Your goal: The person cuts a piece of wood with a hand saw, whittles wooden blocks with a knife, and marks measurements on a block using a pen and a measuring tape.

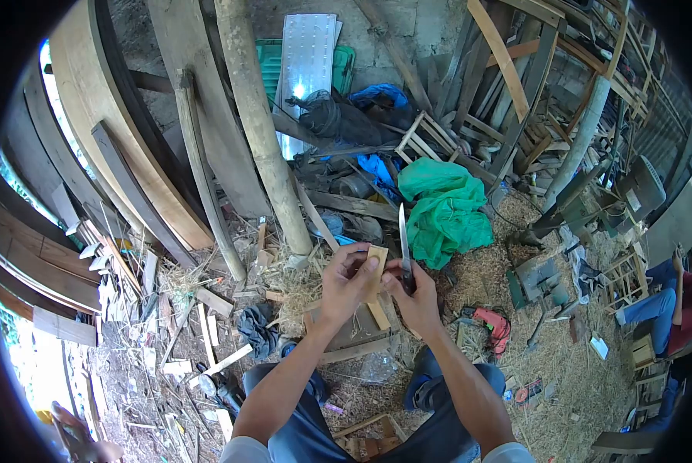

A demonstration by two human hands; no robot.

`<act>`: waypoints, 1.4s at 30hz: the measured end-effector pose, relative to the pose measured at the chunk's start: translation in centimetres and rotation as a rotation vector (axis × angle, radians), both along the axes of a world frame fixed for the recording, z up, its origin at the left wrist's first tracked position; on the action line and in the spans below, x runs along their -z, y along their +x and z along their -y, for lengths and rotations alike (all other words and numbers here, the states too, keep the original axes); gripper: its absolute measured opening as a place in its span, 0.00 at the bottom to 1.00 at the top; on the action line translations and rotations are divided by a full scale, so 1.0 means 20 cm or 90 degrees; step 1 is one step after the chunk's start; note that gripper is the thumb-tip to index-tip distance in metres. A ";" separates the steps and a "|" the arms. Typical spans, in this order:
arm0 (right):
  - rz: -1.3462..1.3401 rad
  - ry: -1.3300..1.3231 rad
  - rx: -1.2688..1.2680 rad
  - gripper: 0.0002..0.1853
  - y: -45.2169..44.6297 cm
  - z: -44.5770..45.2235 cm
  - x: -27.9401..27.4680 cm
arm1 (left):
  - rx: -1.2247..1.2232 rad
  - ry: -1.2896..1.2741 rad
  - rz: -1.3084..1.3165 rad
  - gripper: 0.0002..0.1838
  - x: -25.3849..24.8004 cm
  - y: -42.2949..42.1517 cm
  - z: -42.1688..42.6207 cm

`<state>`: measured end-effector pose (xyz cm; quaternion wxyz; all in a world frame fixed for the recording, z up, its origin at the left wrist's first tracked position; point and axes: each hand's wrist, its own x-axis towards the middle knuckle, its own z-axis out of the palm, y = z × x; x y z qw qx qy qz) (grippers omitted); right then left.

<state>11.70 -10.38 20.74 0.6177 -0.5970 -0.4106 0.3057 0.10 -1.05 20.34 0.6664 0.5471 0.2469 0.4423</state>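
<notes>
Floor (585,390) is dirt under pale shavings, straw and offcuts, busiest near left; grey block wall (423,31) at the far side. From my end I see a cluttered workshop. Left hand (347,282) is closed on a small wood piece (378,273), thumb flat on its face, mid-scene above the floor. Right hand (412,299) is curled round the dark handle of a knife (404,238), blade pointing far, just right of the wood and apart from it. I can't tell whether the right fingertips touch the wood.

Big boards (122,116) lean at left, a thick pole (262,135) stands right of them. Crumpled green sheet (446,216) heaped beyond the knife; red drill (495,330) on the floor at right; dark cloth (257,330) left of the forearms. Far right I get stacked wooden frames and timber (527,116); at the right edge, another person (654,305) in blue trousers.

Wood piece: flat, oblong, light tan. Blade: slim, shiny. Pole: round, weathered. Sheet: thin, wrinkled. Boards: wide, curved-looking in my lens.
</notes>
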 end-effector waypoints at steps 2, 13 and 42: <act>0.033 0.010 0.024 0.12 0.01 0.00 0.00 | 0.046 0.007 -0.053 0.14 0.00 -0.03 -0.01; -0.056 -0.073 0.016 0.11 0.06 -0.01 0.11 | 0.008 0.437 -0.291 0.24 0.03 -0.07 -0.01; 0.205 -0.510 -0.162 0.11 -0.50 0.46 0.98 | -0.069 0.433 -0.721 0.22 1.01 -0.56 0.01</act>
